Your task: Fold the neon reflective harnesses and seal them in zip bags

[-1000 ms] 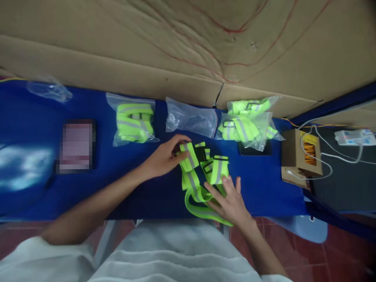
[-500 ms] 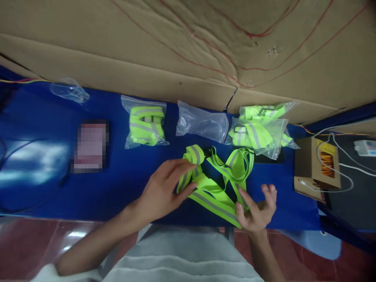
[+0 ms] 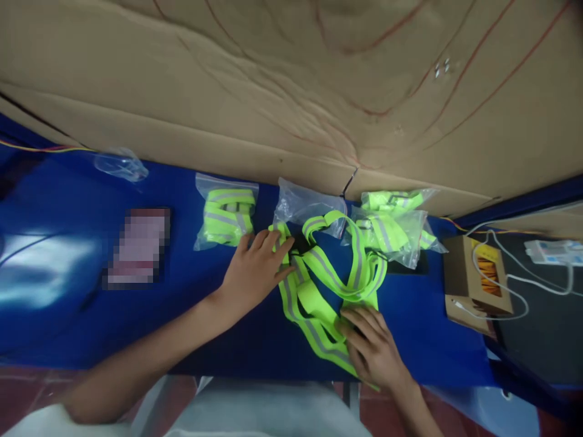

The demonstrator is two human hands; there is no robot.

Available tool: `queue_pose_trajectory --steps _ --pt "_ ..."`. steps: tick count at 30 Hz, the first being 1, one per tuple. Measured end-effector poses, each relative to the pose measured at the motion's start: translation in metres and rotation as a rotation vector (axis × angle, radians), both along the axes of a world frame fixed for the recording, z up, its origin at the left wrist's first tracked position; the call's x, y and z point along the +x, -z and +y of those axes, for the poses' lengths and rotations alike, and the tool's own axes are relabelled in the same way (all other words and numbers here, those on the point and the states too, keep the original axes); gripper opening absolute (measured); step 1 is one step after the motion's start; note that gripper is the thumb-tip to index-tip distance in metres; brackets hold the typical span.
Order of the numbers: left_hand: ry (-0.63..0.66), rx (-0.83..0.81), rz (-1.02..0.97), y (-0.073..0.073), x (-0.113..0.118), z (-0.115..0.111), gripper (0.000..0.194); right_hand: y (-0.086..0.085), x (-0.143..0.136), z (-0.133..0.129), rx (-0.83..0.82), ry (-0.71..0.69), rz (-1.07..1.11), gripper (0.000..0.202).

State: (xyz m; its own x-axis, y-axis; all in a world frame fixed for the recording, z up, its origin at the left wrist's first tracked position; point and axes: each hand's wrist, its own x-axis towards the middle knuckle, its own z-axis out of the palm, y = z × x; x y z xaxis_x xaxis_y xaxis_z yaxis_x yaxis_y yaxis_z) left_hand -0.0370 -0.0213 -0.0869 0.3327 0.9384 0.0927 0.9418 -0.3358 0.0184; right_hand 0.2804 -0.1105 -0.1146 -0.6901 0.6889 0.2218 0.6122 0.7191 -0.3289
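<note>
Green reflective strap (image 3: 314,298) spread in loops on the blue table (image 3: 218,343), under both hands.
Compared with half a second ago, one loop has been swung upward across the flat plastic bag (image 3: 300,203); the left hand's (image 3: 250,273) fingers are loosely parted over the strap's left side, while the right hand (image 3: 376,346), previously upturned, is now curled over its lower right; whether it is gripped there cannot be told.
</note>
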Motion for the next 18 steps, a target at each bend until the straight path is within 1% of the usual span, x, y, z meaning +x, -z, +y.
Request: queue_pose_trajectory --steps 2,4,5,7,9,10,12,14,15,16,17,18 --pt "0.008 0.026 -0.001 -0.003 0.001 0.006 0.035 -0.003 0.005 0.000 0.019 -0.013 0.019 0.040" --pt "0.016 0.092 -0.070 -0.008 -0.002 0.013 0.021 -0.007 0.014 0.004 0.039 -0.005 0.028 0.043" --pt "0.018 0.134 -0.120 -0.011 -0.005 0.016 0.017 -0.009 0.019 0.007 0.043 -0.003 0.027 0.043" --pt "0.007 0.199 -0.190 -0.018 -0.011 0.020 0.020 -0.016 0.029 0.015 0.015 -0.005 0.016 0.040" --pt "0.047 0.189 -0.175 -0.022 -0.016 0.020 0.023 -0.027 0.033 0.024 0.001 0.036 0.036 0.036" --pt "0.080 0.164 -0.147 -0.023 -0.017 0.018 0.022 -0.035 0.031 0.028 -0.011 0.064 0.039 0.036" --pt "0.125 0.093 -0.080 -0.021 -0.016 0.011 0.016 -0.052 0.016 0.038 0.011 0.059 0.046 0.039" --pt "0.102 0.036 -0.029 -0.017 -0.013 0.005 0.030 -0.066 -0.013 0.052 0.060 -0.008 0.039 0.038" --pt "0.072 0.013 -0.018 -0.015 -0.011 0.002 0.035 -0.070 -0.031 0.061 0.077 -0.047 0.022 0.037" --pt "0.044 -0.008 -0.016 -0.014 -0.009 0.001 0.034 -0.071 -0.051 0.071 0.086 -0.124 -0.001 0.038" --pt "0.025 -0.022 -0.017 -0.015 -0.008 0.002 0.030 -0.071 -0.069 0.081 0.084 -0.169 -0.036 0.039" --pt "0.017 -0.029 -0.028 -0.019 -0.008 0.003 0.026 -0.070 -0.086 0.092 0.079 -0.155 -0.062 0.043"
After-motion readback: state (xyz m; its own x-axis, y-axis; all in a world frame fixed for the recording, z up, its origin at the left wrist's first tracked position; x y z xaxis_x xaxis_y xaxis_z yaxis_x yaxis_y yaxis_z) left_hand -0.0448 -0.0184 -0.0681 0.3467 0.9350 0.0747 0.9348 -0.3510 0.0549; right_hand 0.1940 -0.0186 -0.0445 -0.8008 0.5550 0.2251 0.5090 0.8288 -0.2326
